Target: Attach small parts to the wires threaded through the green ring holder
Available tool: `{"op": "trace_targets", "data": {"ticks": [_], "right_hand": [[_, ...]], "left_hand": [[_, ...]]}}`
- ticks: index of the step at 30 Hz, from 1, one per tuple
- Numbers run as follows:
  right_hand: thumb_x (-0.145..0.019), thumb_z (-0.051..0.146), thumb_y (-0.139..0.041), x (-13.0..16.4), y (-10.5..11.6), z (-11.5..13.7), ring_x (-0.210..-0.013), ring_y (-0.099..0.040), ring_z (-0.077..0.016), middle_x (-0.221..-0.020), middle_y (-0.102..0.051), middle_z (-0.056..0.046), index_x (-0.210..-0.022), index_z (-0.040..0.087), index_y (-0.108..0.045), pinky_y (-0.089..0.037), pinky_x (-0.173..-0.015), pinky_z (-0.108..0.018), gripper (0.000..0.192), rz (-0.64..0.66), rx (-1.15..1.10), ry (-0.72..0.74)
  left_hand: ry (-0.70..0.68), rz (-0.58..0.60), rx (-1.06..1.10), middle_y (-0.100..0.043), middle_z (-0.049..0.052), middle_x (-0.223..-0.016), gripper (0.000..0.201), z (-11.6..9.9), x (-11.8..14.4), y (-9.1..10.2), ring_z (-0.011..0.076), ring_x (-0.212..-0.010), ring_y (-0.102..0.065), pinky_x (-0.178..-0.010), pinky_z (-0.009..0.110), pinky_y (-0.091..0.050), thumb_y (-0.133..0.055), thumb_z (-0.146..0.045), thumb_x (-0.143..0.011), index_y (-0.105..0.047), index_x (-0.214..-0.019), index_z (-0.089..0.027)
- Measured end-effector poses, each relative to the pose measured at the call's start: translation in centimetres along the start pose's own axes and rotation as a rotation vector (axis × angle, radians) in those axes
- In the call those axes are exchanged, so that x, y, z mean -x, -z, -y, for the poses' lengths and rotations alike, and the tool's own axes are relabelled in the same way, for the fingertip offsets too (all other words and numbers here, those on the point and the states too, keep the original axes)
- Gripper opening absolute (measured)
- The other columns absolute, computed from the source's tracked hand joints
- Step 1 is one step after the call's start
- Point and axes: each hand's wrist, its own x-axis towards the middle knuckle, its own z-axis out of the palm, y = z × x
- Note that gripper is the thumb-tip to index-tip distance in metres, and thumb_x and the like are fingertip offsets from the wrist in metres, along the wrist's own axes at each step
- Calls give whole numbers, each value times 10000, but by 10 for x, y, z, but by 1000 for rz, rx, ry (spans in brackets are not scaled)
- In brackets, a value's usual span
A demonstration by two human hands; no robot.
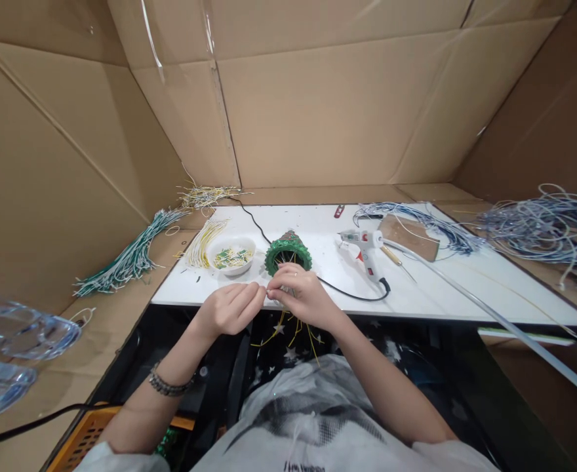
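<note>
Over the table's front edge my left hand [234, 307] and my right hand [302, 295] meet, fingertips nearly touching. Both are closed in a pinch on what looks like the end of a thin wire, mostly covered by the fingers. Just behind them a green tinsel cone [288, 248], shaped like a small tree, lies with its open base facing me. Thin wires come out of that base, and yellow wires [296, 331] hang below my right hand. To the left, a white bowl [211, 261] contains many small green, yellow and white pieces.
A glue gun [364, 252] with a long glue stick lies right on the white table [318, 226], beside an awl [391, 255] and a brown block [411, 236]. Wire bundles [126, 255] lie left, blue-white wires [549, 226] right. Cardboard walls [328, 111] surround everything. A clear plastic object [18, 328] stands left.
</note>
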Motion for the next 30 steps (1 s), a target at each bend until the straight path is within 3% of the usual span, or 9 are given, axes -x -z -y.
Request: {"op": "trace_targets", "data": {"ticks": [4,8,10,14,18,21,23,25,30], "right_hand": [[-1010,238,-636,2,-3,-2,-820,-691,-179,-798,-750,-5,-874,240,-698,-562,-1071,-454,150,-18,87,69],[-1027,188,-581,5,-4,-5,-864,-688,-181,-802,-748,-4,-880,254,-697,-541,-1092,-447,199,-9,223,174],[-1032,160,-553,5,-4,-6,-875,-684,-177,-824,-757,-5,-892,254,-700,-541,-1087,-436,223,-25,260,240],[-1037,187,-557,4,-3,-7,-873,-683,-178,-838,-755,-16,-935,244,-706,-556,-1058,-421,189,-67,213,274],[-1040,224,-564,4,-3,-5,-900,-708,-188,-862,-760,-24,-939,249,-697,-558,-1064,-441,169,-40,132,169],[-1033,241,-582,4,-4,-3,-909,-721,-198,-884,-774,-27,-932,257,-694,-561,-1072,-462,152,-35,85,110],[-1030,241,-586,4,-4,-2,-894,-722,-198,-888,-779,-26,-924,259,-699,-563,-1074,-470,156,-31,54,92],[-1030,240,-588,3,-3,-2,-878,-719,-193,-887,-781,-25,-916,254,-706,-562,-1078,-473,164,-29,27,86],[-1028,266,-595,1,-1,0,-863,-715,-187,-872,-775,-21,-904,252,-723,-532,-1133,-504,179,12,12,46]], "left_hand": [[354,-155,279,-737,22,-695,140,-24,-6,-1,135,-597,-664,-561,226,-505,-632,-127,-932,-678,-823,-201],[1223,-39,902,-582,-38,-518,183,-46,-20,7,82,-376,-476,-401,195,-358,-650,-250,-889,-615,-716,-198],[1514,31,1272,-516,-57,-502,241,-49,-29,12,32,-319,-307,-343,171,-224,-674,-301,-854,-561,-672,-189],[1706,85,1681,-399,-101,-521,234,-48,-38,16,-17,-356,-105,-343,129,-121,-665,-258,-825,-510,-671,-176],[1443,-30,1335,-519,-59,-549,205,-51,-28,13,38,-351,-383,-358,150,-313,-621,-305,-908,-564,-750,-188],[939,-160,708,-719,11,-753,75,-48,-16,8,131,-546,-661,-535,239,-565,-657,-210,-907,-662,-981,-195],[559,-225,317,-791,70,-958,262,-43,-9,5,157,-656,-728,-644,269,-618,-677,-114,-880,-671,-1130,-193],[312,-220,62,-805,107,-1046,365,-36,-4,1,185,-769,-770,-717,269,-630,-682,-49,-872,-665,-1213,-178],[28,-202,-72,-811,144,-1047,335,-20,6,-2,209,-792,-770,-699,292,-622,-675,-43,-901,-698,-1220,-143]]}}
